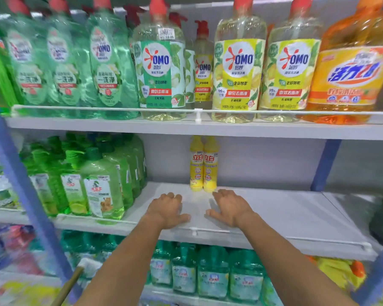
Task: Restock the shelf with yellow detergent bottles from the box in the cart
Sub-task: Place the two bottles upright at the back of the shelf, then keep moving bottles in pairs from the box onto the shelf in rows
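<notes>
White shelf [274, 208]: stretching out under both hands.
Left hand [168, 208]: hovering low, fingers loosely curled, holding nothing.
Right hand [230, 207]: mirroring it, empty, just before the bottles.
Yellow bottles [203, 164]: two standing upright, touching, at the back; labels reading 立白.
Box and cart: not showing.
Next step, I'd say: setting new ones beside these, labels facing out.
Upper bottles [239, 69]: reading OMO.

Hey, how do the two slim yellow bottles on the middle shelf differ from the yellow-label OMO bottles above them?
The slim yellow bottles are opaque yellow; the OMO bottles are clear, with pale liquid and red pump tops. The slim yellow bottles are narrow and stand far back on their shelf; the OMO bottles are wide and stand at the front rail. All stand upright.
</notes>
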Demonstrator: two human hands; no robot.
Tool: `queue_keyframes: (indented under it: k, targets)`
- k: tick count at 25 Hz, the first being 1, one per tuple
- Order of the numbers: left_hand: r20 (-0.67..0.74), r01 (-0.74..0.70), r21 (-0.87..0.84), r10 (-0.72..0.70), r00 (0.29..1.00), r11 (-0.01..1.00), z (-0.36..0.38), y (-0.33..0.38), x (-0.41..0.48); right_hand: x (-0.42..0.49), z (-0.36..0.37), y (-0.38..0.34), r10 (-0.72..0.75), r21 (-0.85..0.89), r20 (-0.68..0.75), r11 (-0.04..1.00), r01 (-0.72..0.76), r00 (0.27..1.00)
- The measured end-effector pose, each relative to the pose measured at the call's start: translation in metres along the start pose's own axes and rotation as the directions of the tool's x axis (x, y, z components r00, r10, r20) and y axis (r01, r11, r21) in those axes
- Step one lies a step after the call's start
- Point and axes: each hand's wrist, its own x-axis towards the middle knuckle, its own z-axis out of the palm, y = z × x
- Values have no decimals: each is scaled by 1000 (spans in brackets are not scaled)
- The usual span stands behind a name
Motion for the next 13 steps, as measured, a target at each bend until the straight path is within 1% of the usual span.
queue_keyframes:
  k: [2, 4, 7, 9, 13]
  targets:
    - [-26, -4, 30, 4, 1000, 1000, -8, 1, -32, -27, -5, -15, -11, -37, -20, 999, 10, 1000]
    - [-63, -9, 58, 13, 998, 998, -10, 2, -62, -55, -6, -31, -6, -32, -42, 999, 5, 999]
    - [-112, -61, 111, 74, 991, 992, -2, 3, -111, -100, -1, -55, 20, -8, -67, 1000, -20, 998]
    - [-110, -102, 146, 119, 987, 984, 12, -1, -144, -132, 9, -72, 36, -27, -66, 999, -38, 997]
    - [-82, -98, 121, 109, 991, 988, 58, -17, -200, -185, 40, -104, 36, -58, -21, 998, -37, 999]
